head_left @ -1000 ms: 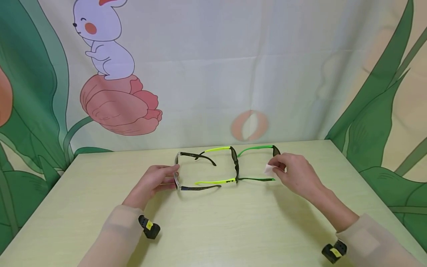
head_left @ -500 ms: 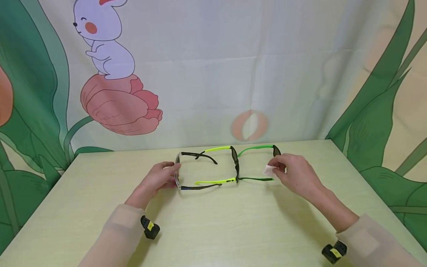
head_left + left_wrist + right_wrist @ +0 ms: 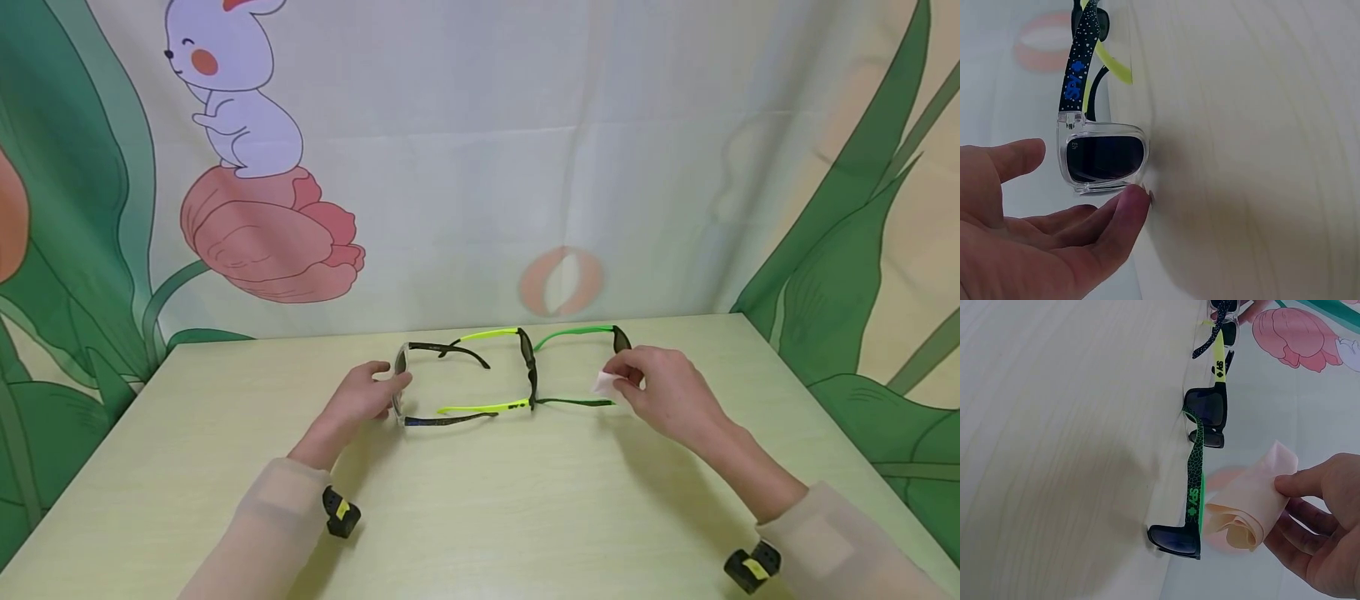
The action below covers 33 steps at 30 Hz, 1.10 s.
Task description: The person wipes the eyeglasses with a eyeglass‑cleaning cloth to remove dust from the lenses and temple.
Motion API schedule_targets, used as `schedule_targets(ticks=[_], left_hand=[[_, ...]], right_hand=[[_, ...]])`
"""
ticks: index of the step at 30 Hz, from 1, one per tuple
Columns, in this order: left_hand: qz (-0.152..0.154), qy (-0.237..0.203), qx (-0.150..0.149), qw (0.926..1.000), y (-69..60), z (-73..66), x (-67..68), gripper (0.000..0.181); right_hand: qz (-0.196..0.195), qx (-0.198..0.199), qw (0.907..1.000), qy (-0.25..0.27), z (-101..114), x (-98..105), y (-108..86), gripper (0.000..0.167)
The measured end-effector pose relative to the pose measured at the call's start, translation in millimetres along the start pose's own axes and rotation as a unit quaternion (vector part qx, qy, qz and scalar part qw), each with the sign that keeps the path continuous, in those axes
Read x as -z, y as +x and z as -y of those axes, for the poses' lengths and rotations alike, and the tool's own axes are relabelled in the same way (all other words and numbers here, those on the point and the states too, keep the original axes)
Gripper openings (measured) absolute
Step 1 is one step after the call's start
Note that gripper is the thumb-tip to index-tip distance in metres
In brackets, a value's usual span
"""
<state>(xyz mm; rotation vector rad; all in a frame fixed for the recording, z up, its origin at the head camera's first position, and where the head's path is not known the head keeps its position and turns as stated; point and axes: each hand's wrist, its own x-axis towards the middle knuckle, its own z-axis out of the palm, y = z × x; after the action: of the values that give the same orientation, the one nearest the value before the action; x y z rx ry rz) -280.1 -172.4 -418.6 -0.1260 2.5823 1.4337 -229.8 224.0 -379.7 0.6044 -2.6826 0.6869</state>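
One cloth [image 3: 1254, 497] is sitting pinched in your right hand [image 3: 667, 393], seemingly yet to meet a lens, your left hand [image 3: 358, 396] is holding thumb and fingers apart at the clear-framed sunglasses [image 3: 1105, 159], and beyond, the yellow-armed sunglasses [image 3: 1209, 407] and green-armed sunglasses [image 3: 1194, 481] are already standing unfolded.

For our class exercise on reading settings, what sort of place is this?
Probably an indoor filming setup: a pale wood-grain table before a creased, pale fabric backdrop printed with a white cartoon rabbit, and small black devices at both beige sleeves.
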Motion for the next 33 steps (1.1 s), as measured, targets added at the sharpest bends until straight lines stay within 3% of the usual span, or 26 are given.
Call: schedule_targets(ticks=[7,13,18,25,28,33], left_hand=[[-0.002,0.026,-0.006,0.9996,-4.9,-6.2,0.8,0.078],[-0.035,0.071,-0.02,0.9967,-7.5,-15.3,-1.7,0.083],[-0.074,0.137,-0.067,0.9855,-9.1,-24.6,-9.6,0.077],[-0.096,0.19,-0.151,0.9655,-14.7,-40.2,-28.9,0.059],[-0.087,0.203,-0.18,0.9586,-17.3,-47.1,-37.7,0.052],[-0.045,0.231,-0.207,0.9495,-17.4,-55.9,-51.1,0.044]], right_hand=[[0.0,0.002,1.0,0.004,1,1,-1.1,0.011],[-0.001,0.003,1.0,0.0,1,1,-0.3,0.012],[0.004,0.0,1.0,-0.002,1,0,0.8,0.013],[0.004,0.0,1.0,-0.004,0,-4,2.1,0.013],[0.005,-0.003,1.0,-0.004,0,-4,2.3,0.013],[0.007,-0.009,0.9999,0.0,2,-4,1.8,0.012]])
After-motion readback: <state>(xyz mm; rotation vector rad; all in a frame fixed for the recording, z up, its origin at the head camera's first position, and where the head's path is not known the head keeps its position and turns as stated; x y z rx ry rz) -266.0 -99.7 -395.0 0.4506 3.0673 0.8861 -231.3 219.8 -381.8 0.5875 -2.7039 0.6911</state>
